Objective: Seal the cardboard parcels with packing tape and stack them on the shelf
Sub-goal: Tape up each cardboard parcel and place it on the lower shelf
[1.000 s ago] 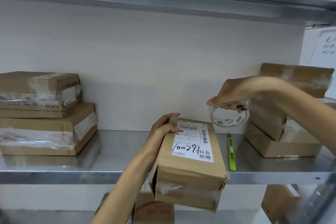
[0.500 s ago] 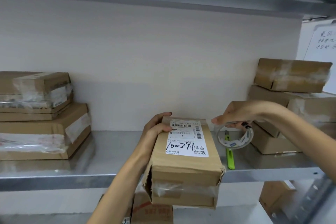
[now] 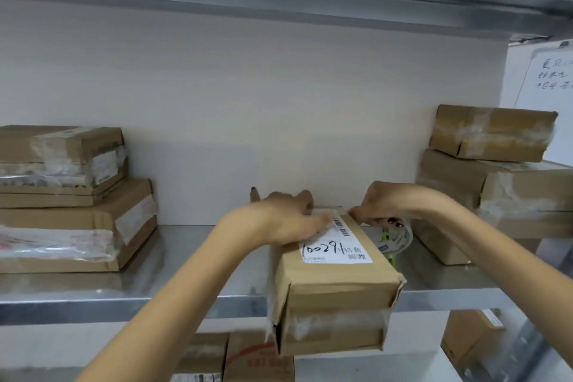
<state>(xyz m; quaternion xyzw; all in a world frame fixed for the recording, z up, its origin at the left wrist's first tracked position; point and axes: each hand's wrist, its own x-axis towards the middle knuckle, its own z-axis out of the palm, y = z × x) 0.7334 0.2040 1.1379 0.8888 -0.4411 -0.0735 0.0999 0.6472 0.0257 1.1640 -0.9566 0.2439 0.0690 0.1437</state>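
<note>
Left hand (image 3: 285, 220) presses one parcel (image 3: 335, 276); right hand (image 3: 384, 201) grips one tape roll (image 3: 397, 239).

A left hand (image 3: 288, 220) covered the far end of the label (image 3: 338, 250) on the parcel (image 3: 335, 279), its fingers too blurred to tell whether they gripped the edge. The tape roll (image 3: 400, 239) held by the right hand (image 3: 381, 205) sat half hidden behind the parcel, masking most of a green cutter (image 3: 392, 260). Whiteboard (image 3: 552, 80) writing, cut by the right edge, was unreadable; boxes (image 3: 257, 363) below the shelf (image 3: 124, 301) were blurred.
</note>
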